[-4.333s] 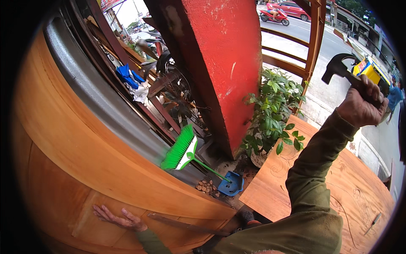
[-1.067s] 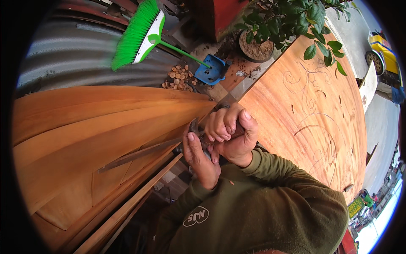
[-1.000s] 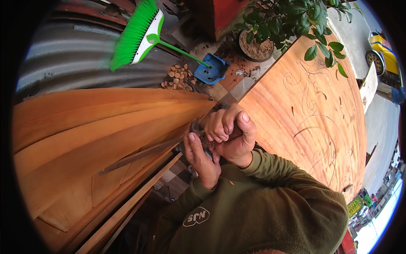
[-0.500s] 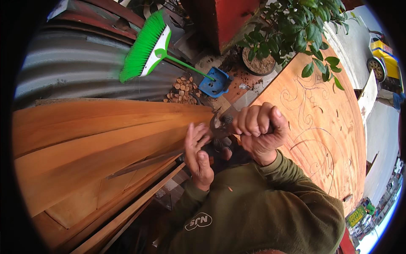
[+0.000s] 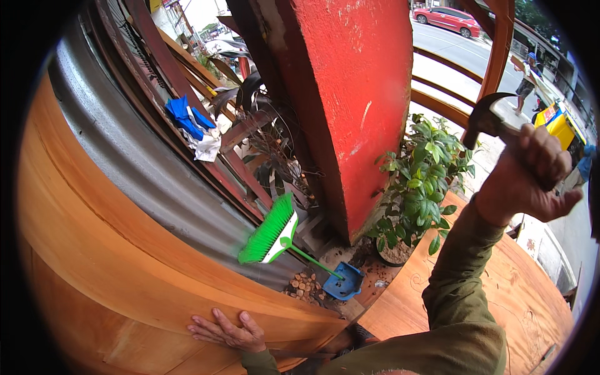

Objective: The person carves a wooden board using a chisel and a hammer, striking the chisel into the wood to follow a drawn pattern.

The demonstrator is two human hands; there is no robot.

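My right hand (image 5: 534, 175) is raised at the upper right, its fingers wrapped round the handle of a hammer (image 5: 494, 120). The hammer's dark, curved head points up and to the left, apart from any surface. At lower left my left hand (image 5: 230, 332) lies with spread fingers against a tall, smooth wooden panel (image 5: 144, 281) of orange-brown planks. It holds nothing.
A wooden board (image 5: 400, 287) with drawn scrolls lies at the right. Beyond stand a potted plant (image 5: 425, 181) and a red post (image 5: 356, 94). A green broom (image 5: 272, 234), blue dustpan (image 5: 345, 282) and wood pieces (image 5: 304, 287) are ahead, beside corrugated metal sheet (image 5: 169, 187).
My right hand has swung up and to the right with the hammer. My left hand has moved down and left onto the wooden panel. The view has tilted upward, showing the street.
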